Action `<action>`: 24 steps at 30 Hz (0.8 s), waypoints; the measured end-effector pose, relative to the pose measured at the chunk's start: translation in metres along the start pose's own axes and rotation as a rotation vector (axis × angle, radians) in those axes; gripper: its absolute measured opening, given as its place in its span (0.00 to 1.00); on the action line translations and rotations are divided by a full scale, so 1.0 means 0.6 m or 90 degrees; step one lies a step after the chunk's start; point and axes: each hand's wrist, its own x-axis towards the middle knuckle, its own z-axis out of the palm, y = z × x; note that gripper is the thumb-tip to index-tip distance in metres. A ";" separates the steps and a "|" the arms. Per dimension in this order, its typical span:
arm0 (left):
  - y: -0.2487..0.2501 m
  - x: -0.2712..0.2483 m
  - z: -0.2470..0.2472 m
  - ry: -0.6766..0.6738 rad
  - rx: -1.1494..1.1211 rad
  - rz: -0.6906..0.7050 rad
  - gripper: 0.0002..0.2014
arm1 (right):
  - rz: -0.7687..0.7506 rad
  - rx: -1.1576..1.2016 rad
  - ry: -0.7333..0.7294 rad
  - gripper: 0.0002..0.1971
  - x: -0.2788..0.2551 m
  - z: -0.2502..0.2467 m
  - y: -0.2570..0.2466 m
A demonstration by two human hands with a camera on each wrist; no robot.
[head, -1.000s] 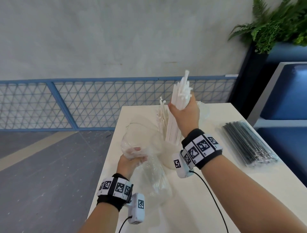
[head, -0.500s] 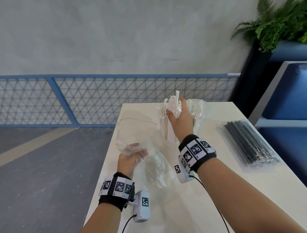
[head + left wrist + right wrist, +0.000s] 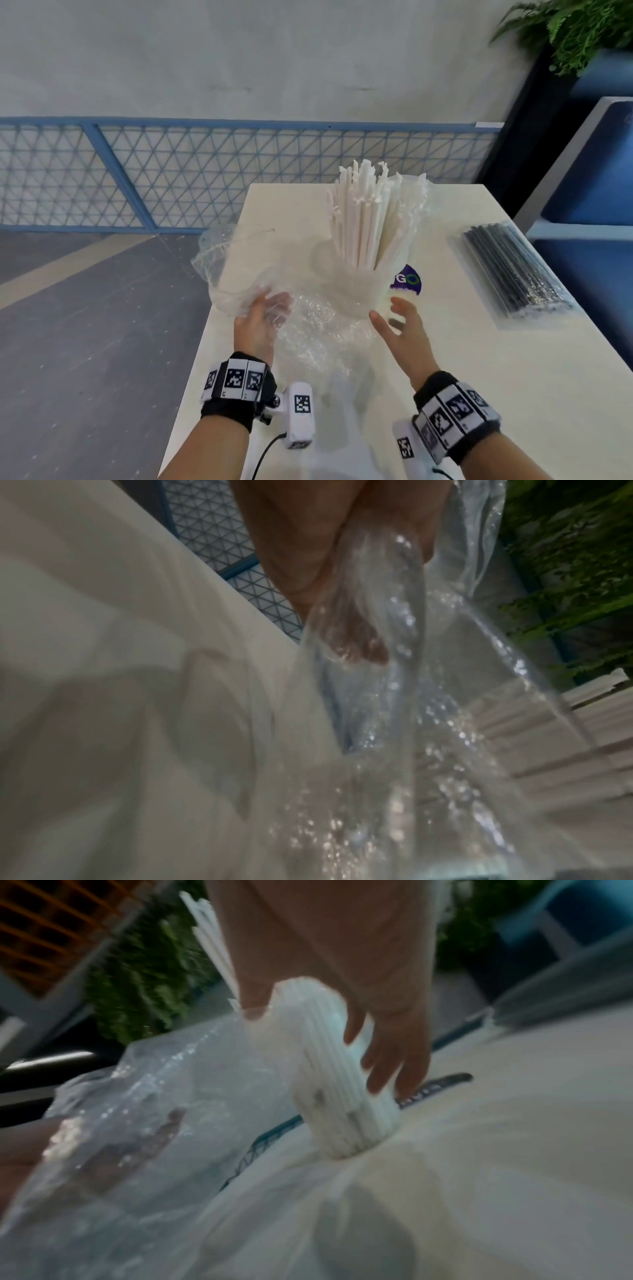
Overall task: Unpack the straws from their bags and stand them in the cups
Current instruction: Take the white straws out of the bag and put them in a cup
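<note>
A bundle of white straws [image 3: 364, 226] [image 3: 337, 1085] stands upright in a pale translucent cup [image 3: 354, 294] in the middle of the white table [image 3: 479, 359]. My right hand [image 3: 394, 318] [image 3: 394, 1053] hovers just in front and to the right of the cup, fingers spread, holding nothing. My left hand [image 3: 265, 317] is at the table's left side under a crumpled clear plastic bag [image 3: 239, 270] [image 3: 394, 723]. Its fingers [image 3: 137, 1139] look extended, with the film draped over them. A flat bag of black straws [image 3: 512, 270] lies at the right.
More clear plastic film [image 3: 414, 202] sits behind the white straws. A purple label [image 3: 406, 279] shows to the right of the cup. The table's left edge [image 3: 202, 342] drops to a grey floor. A blue mesh fence [image 3: 171, 178] runs behind, and a blue seat [image 3: 589, 178] stands right.
My right hand brought the white straws down from the air into the cup and let go of them. My left hand's fist on the bag has loosened.
</note>
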 end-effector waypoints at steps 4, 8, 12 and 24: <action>-0.023 -0.001 -0.004 0.035 0.028 -0.062 0.35 | 0.129 0.144 -0.213 0.29 -0.008 0.010 0.036; -0.028 -0.007 -0.025 0.248 0.248 0.038 0.52 | 0.094 0.142 -0.209 0.11 -0.003 0.014 0.039; -0.022 -0.002 -0.074 0.179 0.748 0.363 0.37 | 0.098 0.071 -0.245 0.06 0.014 0.012 0.036; -0.015 -0.004 -0.113 0.120 0.746 0.175 0.13 | -0.015 -0.287 -0.177 0.12 0.054 0.025 0.038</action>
